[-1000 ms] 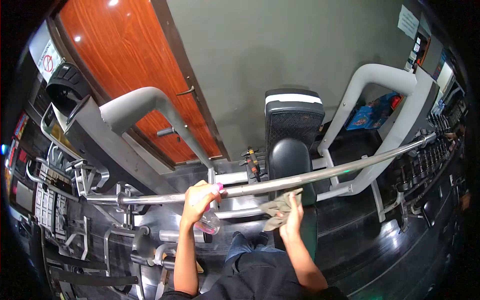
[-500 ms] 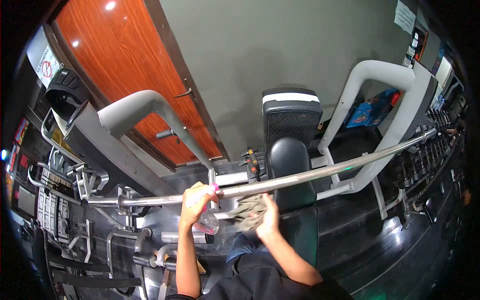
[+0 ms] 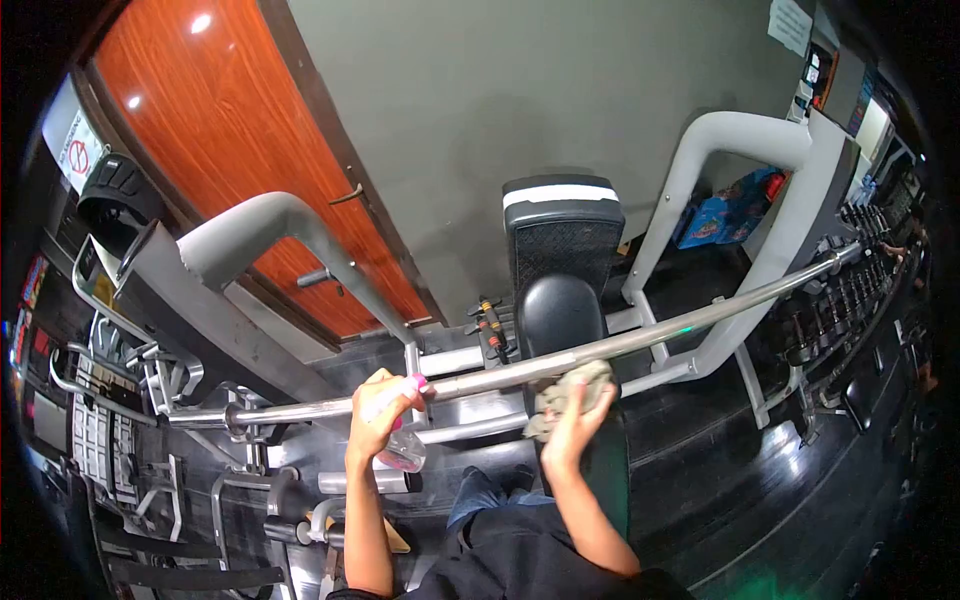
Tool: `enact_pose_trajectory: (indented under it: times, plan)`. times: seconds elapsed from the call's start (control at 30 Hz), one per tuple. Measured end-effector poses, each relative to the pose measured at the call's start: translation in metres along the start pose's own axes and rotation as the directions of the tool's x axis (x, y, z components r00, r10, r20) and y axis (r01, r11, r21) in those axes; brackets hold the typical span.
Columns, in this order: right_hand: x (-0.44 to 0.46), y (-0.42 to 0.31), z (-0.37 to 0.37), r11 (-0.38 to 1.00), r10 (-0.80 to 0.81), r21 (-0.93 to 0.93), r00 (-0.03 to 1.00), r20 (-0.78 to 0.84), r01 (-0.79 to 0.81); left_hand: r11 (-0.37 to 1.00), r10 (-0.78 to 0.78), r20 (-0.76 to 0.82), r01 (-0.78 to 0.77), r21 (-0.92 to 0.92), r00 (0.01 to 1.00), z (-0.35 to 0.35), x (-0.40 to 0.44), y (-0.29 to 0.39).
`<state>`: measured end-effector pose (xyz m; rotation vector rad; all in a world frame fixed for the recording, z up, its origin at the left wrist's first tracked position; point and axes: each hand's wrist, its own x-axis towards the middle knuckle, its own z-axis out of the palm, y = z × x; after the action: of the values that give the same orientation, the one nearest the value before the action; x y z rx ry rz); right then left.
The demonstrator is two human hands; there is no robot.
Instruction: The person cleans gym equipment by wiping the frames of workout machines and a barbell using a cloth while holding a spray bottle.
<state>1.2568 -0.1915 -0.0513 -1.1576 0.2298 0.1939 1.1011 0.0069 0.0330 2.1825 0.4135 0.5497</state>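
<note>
A long steel barbell (image 3: pixel 480 381) runs across the view in front of me, its right end farther up. My left hand (image 3: pixel 378 418) is closed round the neck of a clear spray bottle (image 3: pixel 402 452) with a pink nozzle, close against the bar. In my right hand (image 3: pixel 573 432) is a crumpled grey-green cloth (image 3: pixel 585 386), pressed to the bar right of the bottle. Part of the cloth hangs below the bar.
Behind the bar stands a black padded bench (image 3: pixel 562 315) between grey machine uprights (image 3: pixel 365 295). A red-brown door (image 3: pixel 240 150) is at the left. Racked dumbbells (image 3: pixel 850 305) line the right side. A blue bag (image 3: pixel 722 222) lies behind the right upright.
My right hand has moved right and up with the cloth, from below the bar onto it. My left hand still holds the spray bottle. The view has shifted slightly.
</note>
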Motion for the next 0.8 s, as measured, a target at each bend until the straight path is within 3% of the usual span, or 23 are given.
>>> enact_pose_trajectory:
  times: [0.03, 0.1, 0.17, 0.2, 0.23, 0.3, 0.53, 0.67, 0.77, 0.8]
  plan:
    - [-0.005, 0.015, 0.001, 0.999, -0.007, -0.051, 0.995, 0.097, 0.012, 0.999, -0.023, 0.029, 0.022, 0.034, 0.999, 0.000, 0.002, 0.002]
    - [-0.017, 0.037, 0.017, 0.903, -0.346, -0.183, 0.912, 0.221, 0.388, 1.000, 0.015, 0.044, -0.014, -0.018, 0.999, 0.005, 0.006, -0.003]
    - [-0.027, 0.025, 0.017, 0.662, -0.525, -0.274, 0.693, 0.494, 0.697, 0.997, 0.051, 0.057, -0.047, -0.068, 0.997, 0.009, 0.011, -0.003]
    - [-0.033, 0.012, 0.019, 0.701, -0.443, -0.240, 0.674, 0.591, 0.672, 0.993, 0.081, 0.086, -0.073, -0.093, 0.993, 0.011, 0.015, -0.001]
    - [-0.032, 0.007, 0.017, 0.702, -0.443, -0.241, 0.676, 0.589, 0.670, 0.988, 0.111, 0.113, -0.097, -0.119, 0.987, 0.013, 0.019, 0.001]
    - [-0.024, -0.004, 0.009, 0.603, -0.419, -0.314, 0.626, 0.658, 0.733, 0.993, 0.085, 0.149, -0.071, -0.097, 0.985, 0.014, 0.027, 0.007]
    - [0.044, -0.069, -0.030, 0.389, -0.577, -0.585, 0.683, 0.447, 0.711, 0.939, 0.341, 0.296, -0.307, -0.156, 0.893, 0.022, 0.039, -0.003]
    - [0.041, -0.084, -0.015, 0.296, -0.532, -0.629, 0.671, 0.516, 0.719, 0.961, 0.269, 0.320, -0.230, -0.155, 0.908, 0.022, 0.040, -0.005]
    - [0.022, -0.082, 0.014, 0.314, -0.403, -0.618, 0.690, 0.601, 0.721, 0.965, 0.222, 0.291, -0.168, -0.200, 0.931, 0.026, 0.035, -0.007]
    - [0.016, -0.084, 0.022, 0.258, -0.337, -0.632, 0.681, 0.651, 0.731, 0.971, 0.216, 0.281, -0.174, -0.166, 0.935, 0.025, 0.033, -0.005]
